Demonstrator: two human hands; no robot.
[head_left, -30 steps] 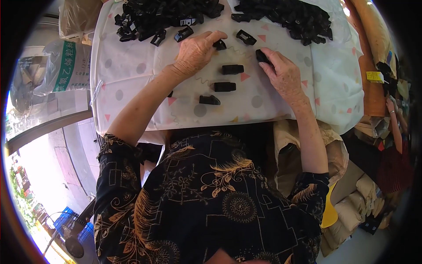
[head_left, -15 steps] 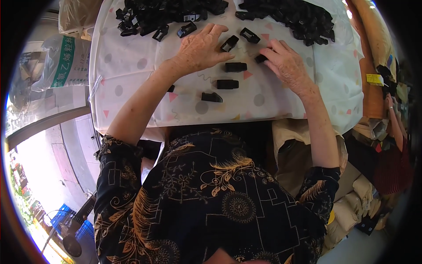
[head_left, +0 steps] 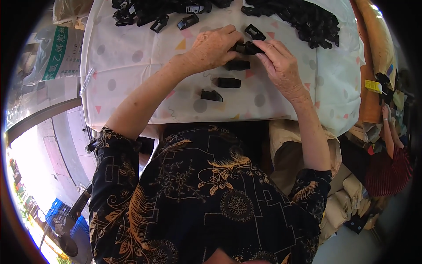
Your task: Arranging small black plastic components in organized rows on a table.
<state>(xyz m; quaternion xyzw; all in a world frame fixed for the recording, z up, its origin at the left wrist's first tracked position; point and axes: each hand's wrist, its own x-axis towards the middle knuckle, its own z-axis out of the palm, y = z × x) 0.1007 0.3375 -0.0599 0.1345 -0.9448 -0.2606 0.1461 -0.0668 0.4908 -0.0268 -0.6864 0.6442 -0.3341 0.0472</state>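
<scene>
Over the table, both hands meet at small black plastic parts. My left hand (head_left: 214,49) has its fingers closed round a black hollow plastic piece (head_left: 239,47), partly hidden by the fingers. Between the thumb and fingers of my right hand (head_left: 280,66) is a small black plastic block (head_left: 253,48), its end against the left hand's piece. Just beyond them lies a loose black frame-like piece (head_left: 254,31). Nearer to me, a black block (head_left: 238,65), another block (head_left: 228,82) and a slant-ended block (head_left: 212,95) form a loose row.
A patterned white cloth (head_left: 132,103) covers the table. Heaps of black plastic parts (head_left: 154,9) and black pieces (head_left: 307,22) lie at its far side. An open brown paper bag (head_left: 281,132) stands below the front edge. Another person (head_left: 387,167) is at far right.
My left hand has closed on the hollow piece that lay near its fingers. My right hand has moved left, bringing its block against that piece.
</scene>
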